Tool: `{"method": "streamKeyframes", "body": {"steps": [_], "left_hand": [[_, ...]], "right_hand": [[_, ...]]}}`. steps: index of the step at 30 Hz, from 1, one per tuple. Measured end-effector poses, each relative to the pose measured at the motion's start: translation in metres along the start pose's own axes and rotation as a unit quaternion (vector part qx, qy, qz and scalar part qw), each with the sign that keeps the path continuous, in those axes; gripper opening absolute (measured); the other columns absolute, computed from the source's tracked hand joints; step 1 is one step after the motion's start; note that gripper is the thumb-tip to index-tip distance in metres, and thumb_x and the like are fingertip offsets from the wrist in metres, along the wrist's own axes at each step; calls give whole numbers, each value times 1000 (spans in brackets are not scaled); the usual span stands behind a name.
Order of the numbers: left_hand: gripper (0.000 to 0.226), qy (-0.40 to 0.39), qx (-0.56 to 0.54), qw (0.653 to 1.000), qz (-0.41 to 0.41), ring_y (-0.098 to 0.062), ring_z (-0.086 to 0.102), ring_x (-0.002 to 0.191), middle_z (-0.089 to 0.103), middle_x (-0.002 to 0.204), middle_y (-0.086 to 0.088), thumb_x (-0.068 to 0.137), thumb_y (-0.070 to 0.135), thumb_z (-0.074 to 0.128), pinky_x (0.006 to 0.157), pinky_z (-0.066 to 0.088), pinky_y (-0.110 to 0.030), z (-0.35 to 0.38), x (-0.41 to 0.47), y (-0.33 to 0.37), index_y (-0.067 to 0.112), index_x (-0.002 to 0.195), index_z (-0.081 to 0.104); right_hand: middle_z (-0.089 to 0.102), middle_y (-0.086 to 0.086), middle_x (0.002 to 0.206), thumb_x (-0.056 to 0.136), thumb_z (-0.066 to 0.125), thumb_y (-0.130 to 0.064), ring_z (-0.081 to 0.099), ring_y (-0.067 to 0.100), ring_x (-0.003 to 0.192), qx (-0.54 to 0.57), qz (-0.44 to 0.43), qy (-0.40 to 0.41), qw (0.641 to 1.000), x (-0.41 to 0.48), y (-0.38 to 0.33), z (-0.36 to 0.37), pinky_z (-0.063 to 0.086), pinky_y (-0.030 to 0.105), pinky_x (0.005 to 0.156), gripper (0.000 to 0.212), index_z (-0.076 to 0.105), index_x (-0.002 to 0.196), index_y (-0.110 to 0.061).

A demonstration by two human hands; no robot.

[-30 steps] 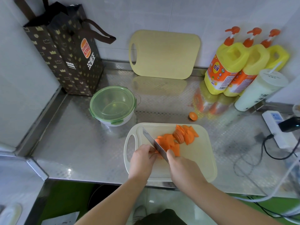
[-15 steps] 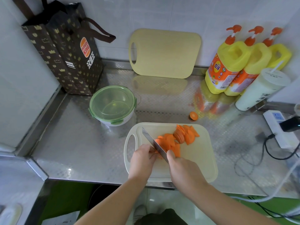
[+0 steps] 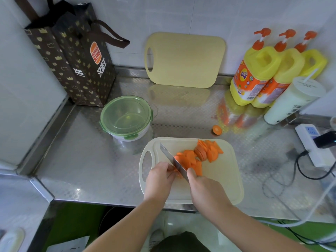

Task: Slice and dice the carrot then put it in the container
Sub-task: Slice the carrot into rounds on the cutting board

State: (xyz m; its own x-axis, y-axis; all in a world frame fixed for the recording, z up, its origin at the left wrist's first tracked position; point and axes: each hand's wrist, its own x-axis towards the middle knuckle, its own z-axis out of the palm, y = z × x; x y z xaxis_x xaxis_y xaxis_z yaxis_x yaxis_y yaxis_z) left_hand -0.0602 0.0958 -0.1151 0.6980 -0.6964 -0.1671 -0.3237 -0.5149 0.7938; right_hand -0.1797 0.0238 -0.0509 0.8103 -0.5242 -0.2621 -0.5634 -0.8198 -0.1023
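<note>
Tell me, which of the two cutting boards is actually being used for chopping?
The pale cutting board lying flat at the counter's front edge, with carrot slices on it. The yellower board just leans upright against the back wall, bare.

Paper bag (image 3: 76, 57), spare board (image 3: 185, 60) against wall; three detergent bottles (image 3: 254, 77); cup (image 3: 291, 100).

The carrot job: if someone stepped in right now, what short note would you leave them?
Right hand grips the knife, blade down in the carrot slices on the white cutting board.
Left hand steadies the pieces beside the blade.
Done: carrot sliced, many slices halved.
One carrot end lies on the counter.
Left: finish dicing, unclip the green-lidded container, load the pieces.
</note>
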Motion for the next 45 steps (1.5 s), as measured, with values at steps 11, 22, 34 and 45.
{"method": "streamKeyframes", "body": {"steps": [11, 22, 34, 45], "left_hand": [[20, -10, 17, 1000, 5, -10, 57, 79, 55, 79, 15, 85, 12, 66, 74, 45, -24, 0, 0, 0, 27, 74, 59], [4, -32, 66, 997, -1, -9, 54, 82, 53, 88, 14, 84, 24, 66, 70, 39, -20, -4, 0, 1, 25, 87, 64], [25, -60, 143, 987, -37, -20, 60, 86, 62, 95, 3, 83, 31, 57, 75, 52, -36, 0, 2, 11, 24, 107, 56], [27, -42, 60, 993, -97, -19, 59, 75, 63, 80, 2, 87, 30, 58, 63, 47, -27, -9, -6, 6, 22, 114, 58]], "right_hand": [[51, 1, 82, 95, 41, -4, 47, 20, 64, -7, 15, -18, 1000, 6, 5, 2, 21, 23, 44, 45, 25, 135, -11], [36, -6, 63, 93, 41, -3, 33, 9, 49, 36, 32, -32, 998, 4, 16, 4, 20, 24, 43, 38, 30, 128, -14], [35, -6, 61, 93, 40, -8, 46, 24, 59, 57, 49, -31, 997, 4, 19, 0, 26, 28, 44, 21, 35, 111, -17], [35, -7, 64, 94, 41, -7, 36, 12, 51, 65, 22, -32, 997, -5, 12, 9, 22, 25, 44, 24, 35, 115, -16]]}}
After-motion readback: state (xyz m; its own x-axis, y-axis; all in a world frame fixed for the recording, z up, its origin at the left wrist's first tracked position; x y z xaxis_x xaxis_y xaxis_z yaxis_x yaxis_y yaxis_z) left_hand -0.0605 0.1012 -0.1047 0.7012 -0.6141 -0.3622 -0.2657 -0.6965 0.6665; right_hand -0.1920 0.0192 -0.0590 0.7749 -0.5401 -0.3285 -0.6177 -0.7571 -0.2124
